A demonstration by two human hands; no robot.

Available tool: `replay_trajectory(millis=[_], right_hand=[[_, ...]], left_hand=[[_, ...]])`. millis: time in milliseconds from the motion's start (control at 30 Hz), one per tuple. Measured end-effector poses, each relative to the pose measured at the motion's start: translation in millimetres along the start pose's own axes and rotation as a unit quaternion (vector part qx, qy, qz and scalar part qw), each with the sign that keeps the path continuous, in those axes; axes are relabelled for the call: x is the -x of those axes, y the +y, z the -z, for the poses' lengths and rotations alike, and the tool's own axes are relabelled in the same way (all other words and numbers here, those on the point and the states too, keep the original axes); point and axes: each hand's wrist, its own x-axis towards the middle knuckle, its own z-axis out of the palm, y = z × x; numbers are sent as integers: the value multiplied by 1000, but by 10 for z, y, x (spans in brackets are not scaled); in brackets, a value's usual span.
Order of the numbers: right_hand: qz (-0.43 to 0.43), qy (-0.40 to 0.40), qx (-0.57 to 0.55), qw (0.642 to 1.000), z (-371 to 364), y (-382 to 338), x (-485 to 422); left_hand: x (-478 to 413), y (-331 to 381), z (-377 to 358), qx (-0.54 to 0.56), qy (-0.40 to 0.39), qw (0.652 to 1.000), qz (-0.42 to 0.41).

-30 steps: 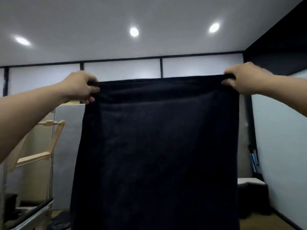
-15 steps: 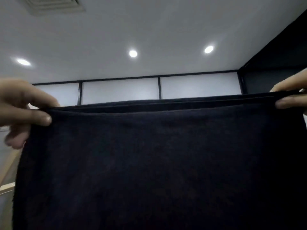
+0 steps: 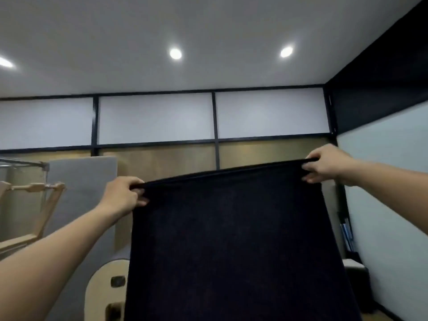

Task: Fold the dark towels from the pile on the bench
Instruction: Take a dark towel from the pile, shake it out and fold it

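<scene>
- Head view: a dark, nearly black cloth towel (image 3: 231, 251) hangs spread in the air in front of the person. Its top hem is stretched almost straight, higher at the right, and its lower end runs out of the bottom of the picture.
- The left grip (image 3: 122, 195) pinches the top left corner with fingers curled over the hem, and the right grip (image 3: 324, 166) pinches the top right corner likewise (both hold cloth, neither is free).
- The surface with the pile is out of sight, so how many towels remain cannot be told.
- Behind the towel stand a grey upright panel (image 3: 81, 193), a pale wooden frame (image 3: 34, 205) at the left, and a wall of black-framed frosted panes (image 3: 152, 119).
- Likely risks: with the hem tilted, bringing the corners together could leave the fold askew. A shallow pinch could slip and drop one corner. The unseen lower end could bunch or drag below, since the spread cloth hides where it would land.
</scene>
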Motion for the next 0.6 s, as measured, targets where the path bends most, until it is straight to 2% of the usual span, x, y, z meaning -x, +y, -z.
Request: replay_trajectory(millis=[133,200,267,300,367,433,500,533,600], right_hand=[[69,95,-22,993,128,-119,224],[114,101,-9,988,197,-190,448],[148,26,-5,989,271,-175,622],[129,-12,19,991,304,-4,629],[125,-102,41,986,520,544,366],[115,-126,61,984,576,831,547],[81,-33,1,996,195,794,1312],[83,25,7,996,59,820,1590],[72,37,30,996,-2,940,2014]], left_hand=[[106,208,106,94,-2,994,-51],[197,347,258,101,11,993,-58],[261,354,419,82,15,994,-73],[280,290,479,67,5,995,-75],[404,96,535,46,-52,997,-37],[659,-64,536,50,-79,996,4],[1086,-133,527,52,-65,996,-22],[1324,-201,527,49,-61,996,-32],[1876,-389,495,67,-68,995,-16]])
